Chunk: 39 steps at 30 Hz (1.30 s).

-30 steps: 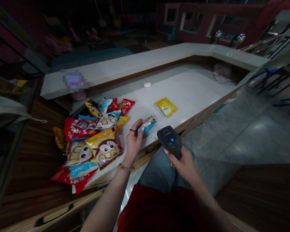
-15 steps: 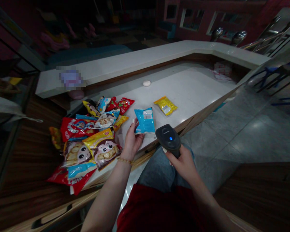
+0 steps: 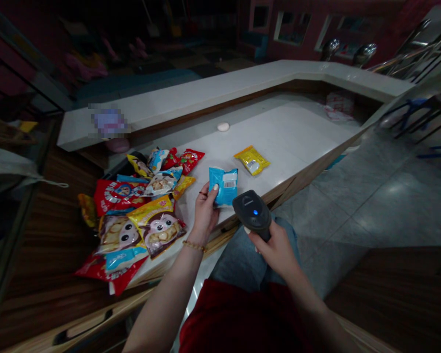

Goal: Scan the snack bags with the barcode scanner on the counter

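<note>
In the head view, the person's left hand (image 3: 206, 208) grips a blue packet (image 3: 228, 196) by its left edge, thumb on the near face, holding it over the white counter (image 3: 290, 127) close to the front edge. The packet's printed back, with a white barcode label (image 3: 229, 181), faces up toward the person. The right hand (image 3: 274, 243) is wrapped around the handle of a black scanner (image 3: 250, 208), its blue light lit and its head just beside the packet's lower right. A yellow packet (image 3: 252, 160) lies beyond them, near a white oval object (image 3: 223, 127). Left of the hands, colourful snack bags (image 3: 161, 228) sit heaped together.
</note>
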Each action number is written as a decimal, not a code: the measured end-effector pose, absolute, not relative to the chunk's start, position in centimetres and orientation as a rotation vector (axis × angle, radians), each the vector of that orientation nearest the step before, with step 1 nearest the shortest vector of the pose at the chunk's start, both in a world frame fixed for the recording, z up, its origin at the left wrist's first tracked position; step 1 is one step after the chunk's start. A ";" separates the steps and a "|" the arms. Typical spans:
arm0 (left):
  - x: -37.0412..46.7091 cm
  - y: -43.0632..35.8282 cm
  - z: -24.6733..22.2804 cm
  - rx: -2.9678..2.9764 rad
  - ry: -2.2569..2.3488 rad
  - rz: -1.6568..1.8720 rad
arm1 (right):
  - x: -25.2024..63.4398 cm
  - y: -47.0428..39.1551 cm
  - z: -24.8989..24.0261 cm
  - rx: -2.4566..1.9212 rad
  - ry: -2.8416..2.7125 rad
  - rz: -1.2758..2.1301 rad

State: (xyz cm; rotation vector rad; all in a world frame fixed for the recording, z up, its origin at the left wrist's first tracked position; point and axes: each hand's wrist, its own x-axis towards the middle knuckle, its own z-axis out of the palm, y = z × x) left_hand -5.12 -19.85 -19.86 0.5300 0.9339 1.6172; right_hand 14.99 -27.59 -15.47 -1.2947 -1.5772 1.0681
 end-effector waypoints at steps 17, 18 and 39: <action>-5.5 -19.8 -20.9 0.533 0.985 1.664 | 14.8 -27.6 -15.1 -1.276 -1.614 1.065; -5.5 -19.8 -20.9 0.534 0.988 1.660 | 14.8 -27.6 -15.1 -1.277 -1.614 1.065; -1.1 -11.6 -20.3 0.454 1.080 1.754 | 17.0 -27.7 -16.0 -1.302 -1.537 1.058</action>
